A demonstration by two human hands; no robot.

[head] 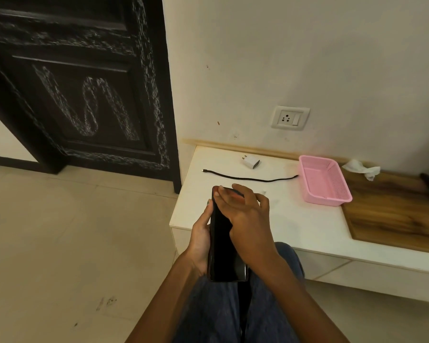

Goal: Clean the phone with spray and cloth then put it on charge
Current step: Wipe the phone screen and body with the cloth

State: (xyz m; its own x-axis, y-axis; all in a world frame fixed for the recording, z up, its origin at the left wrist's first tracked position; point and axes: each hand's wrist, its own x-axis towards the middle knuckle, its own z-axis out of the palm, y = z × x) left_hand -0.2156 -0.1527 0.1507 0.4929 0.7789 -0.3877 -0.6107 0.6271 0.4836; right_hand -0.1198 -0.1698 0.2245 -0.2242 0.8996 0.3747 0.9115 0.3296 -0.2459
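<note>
Arms: both are seen bare to the lower edge of the frame, no sleeves shown.
Legs: blue denim trousers (216, 315) are worn, seen at lower centre.
Wrists: no watch or band is seen.

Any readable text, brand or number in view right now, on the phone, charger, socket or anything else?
None readable.
phone: screen dark, no text showing.
charger adapter: any print too small to read.
wall socket: no lettering visible.
door: chalky scrawl, not clearly letters.
</note>
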